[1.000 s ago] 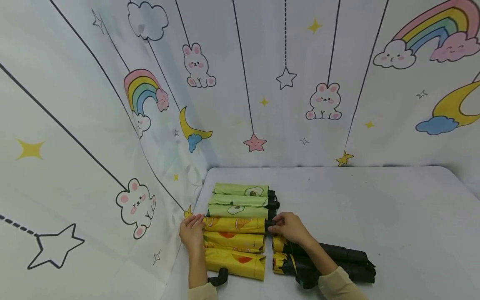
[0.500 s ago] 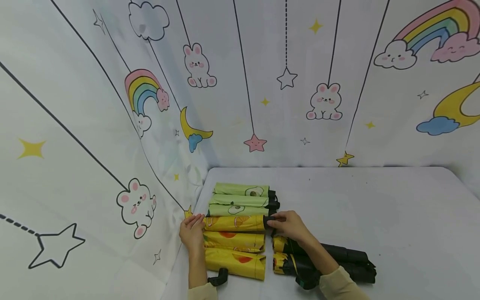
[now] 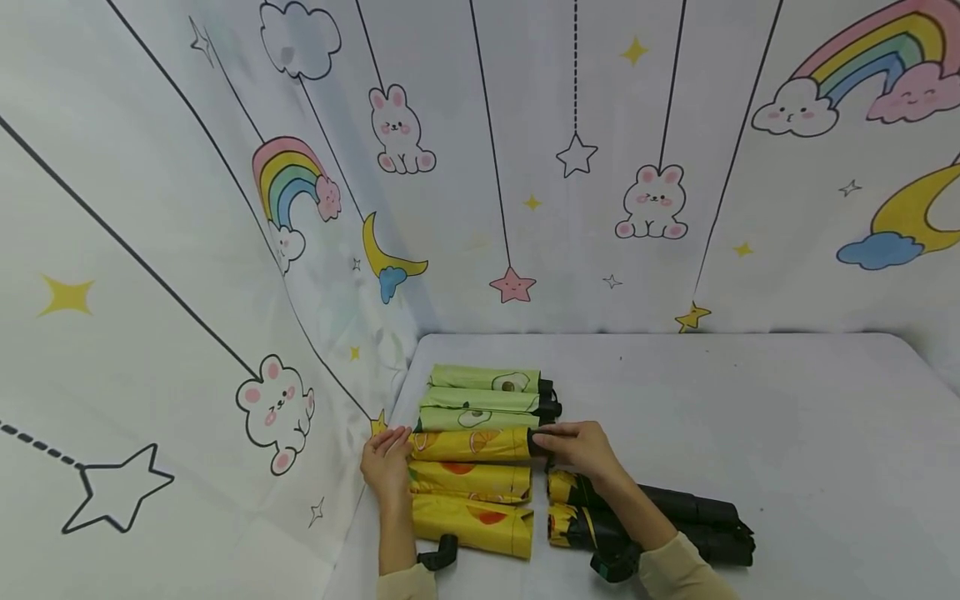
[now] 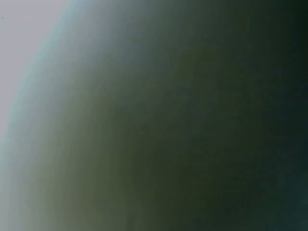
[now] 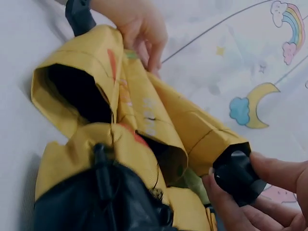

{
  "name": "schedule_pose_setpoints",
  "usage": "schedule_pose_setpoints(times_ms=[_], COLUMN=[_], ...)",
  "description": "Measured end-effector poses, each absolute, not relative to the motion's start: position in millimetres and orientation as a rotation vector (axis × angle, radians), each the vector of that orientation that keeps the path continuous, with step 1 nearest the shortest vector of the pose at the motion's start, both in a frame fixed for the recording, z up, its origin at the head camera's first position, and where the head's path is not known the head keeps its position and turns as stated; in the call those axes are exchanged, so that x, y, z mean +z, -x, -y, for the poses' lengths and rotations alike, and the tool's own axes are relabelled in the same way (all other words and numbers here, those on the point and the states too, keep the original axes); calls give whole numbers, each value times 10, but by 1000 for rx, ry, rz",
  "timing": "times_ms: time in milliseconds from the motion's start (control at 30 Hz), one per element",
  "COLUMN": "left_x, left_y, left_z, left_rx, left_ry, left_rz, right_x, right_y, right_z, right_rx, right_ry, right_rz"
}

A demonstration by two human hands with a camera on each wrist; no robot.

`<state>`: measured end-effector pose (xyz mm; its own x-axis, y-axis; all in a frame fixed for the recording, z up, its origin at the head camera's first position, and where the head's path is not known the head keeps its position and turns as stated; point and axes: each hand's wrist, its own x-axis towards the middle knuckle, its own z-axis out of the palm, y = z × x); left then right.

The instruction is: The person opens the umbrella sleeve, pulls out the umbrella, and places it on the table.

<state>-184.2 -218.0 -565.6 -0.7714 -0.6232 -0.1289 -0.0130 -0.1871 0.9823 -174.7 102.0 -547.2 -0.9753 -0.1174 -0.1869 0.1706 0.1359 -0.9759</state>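
Note:
A yellow folded umbrella (image 3: 472, 444) with an orange-slice print lies crosswise between both hands. My right hand (image 3: 581, 450) pinches its black end (image 5: 238, 178) between thumb and fingers, seen closest in the right wrist view. At the opposite end, my left hand (image 3: 386, 467) touches the yellow cover with fairly straight fingers. Two more yellow umbrellas, a middle one (image 3: 472, 482) and a near one (image 3: 472, 527), lie parallel on the near side. Only a dark blur fills the left wrist view.
Beyond the yellow row lie green avocado-print umbrellas (image 3: 476, 398) with black ends. Two black umbrellas (image 3: 697, 537) with yellow tips sit under and beside the right forearm. A black hooked handle (image 3: 441, 552) sticks out near the left forearm. White patterned fabric walls (image 3: 450, 208) rise behind and left.
My right hand has shifted slightly away from the body with the umbrella's black end, bringing the umbrella closer to the green ones. The left hand stays at the other end.

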Motion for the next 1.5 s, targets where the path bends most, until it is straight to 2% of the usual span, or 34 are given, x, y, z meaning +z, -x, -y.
schedule_pose_setpoints(times_ms=[1500], left_x=[-5614], left_y=[1833], left_z=[2172], left_rx=[-2068], left_ry=[-727], left_rz=[1602], right_x=[-5415], right_y=[1664], right_z=[-1333], right_rx=[-2083], right_ry=[-129], right_rz=[-2034])
